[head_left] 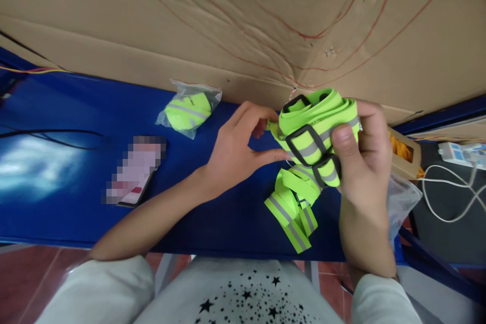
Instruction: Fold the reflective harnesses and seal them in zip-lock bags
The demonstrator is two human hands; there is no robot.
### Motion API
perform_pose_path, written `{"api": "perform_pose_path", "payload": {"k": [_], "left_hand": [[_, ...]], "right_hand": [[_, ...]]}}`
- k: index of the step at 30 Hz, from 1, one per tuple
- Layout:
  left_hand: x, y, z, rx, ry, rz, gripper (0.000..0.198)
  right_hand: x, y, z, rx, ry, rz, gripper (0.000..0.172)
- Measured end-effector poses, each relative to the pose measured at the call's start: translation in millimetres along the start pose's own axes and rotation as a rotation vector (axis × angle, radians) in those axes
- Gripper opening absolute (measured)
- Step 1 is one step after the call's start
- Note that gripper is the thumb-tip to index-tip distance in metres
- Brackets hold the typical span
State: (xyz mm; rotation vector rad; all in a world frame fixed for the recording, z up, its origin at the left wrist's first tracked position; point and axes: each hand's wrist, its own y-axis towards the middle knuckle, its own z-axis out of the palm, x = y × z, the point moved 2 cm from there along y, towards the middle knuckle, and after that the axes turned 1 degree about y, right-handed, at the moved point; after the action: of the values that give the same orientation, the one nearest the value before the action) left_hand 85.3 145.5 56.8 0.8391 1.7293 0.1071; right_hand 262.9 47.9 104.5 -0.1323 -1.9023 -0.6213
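Note:
A rolled bundle of neon-yellow reflective strap (309, 147) with grey stripes and black buckles is in my right hand (366, 162), thumb across its front and fingers behind. At the bundle's left side, my left hand (235, 149) has its fingertips curled at a short strap end and its thumb touching the lower edge; part of this contact is hidden. Below the bundle, loose folds of the same strap (290, 207) trail down over the blue table (212, 223). A clear plastic bag (193, 109) with another folded neon-yellow strap lies further left.
A phone (136, 172) with a pixelated screen lies left of my left forearm. Cardboard (190, 25) with red wires rises behind the table. Right of my right hand are an empty-looking clear bag (402, 200), an open cardboard box (408, 154) and a power strip (461, 154) with white cable.

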Motion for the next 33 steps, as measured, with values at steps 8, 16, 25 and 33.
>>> {"api": "perform_pose_path", "payload": {"k": [8,16,25,33], "left_hand": [[-6.6,-11.1,18.7,0.318,-0.761,-0.263,0.086],[4.7,-8.3,22.7,-0.038,-0.582,-0.204,0.084],[18.7,-9.5,33.9,-0.061,-0.652,-0.314,0.078],[17.5,-17.2,42.4,0.100,-0.904,-0.460,0.070]], "right_hand": [[-9.2,-15.2,28.2,-0.025,-0.022,-0.021,0.024],[-36.2,-9.3,46.0,-0.115,-0.214,-0.160,0.050],[-41.3,-15.7,57.1,-0.042,0.101,-0.003,0.032],[-62.9,-13.5,65.9,-0.118,0.202,0.163,0.031]]}}
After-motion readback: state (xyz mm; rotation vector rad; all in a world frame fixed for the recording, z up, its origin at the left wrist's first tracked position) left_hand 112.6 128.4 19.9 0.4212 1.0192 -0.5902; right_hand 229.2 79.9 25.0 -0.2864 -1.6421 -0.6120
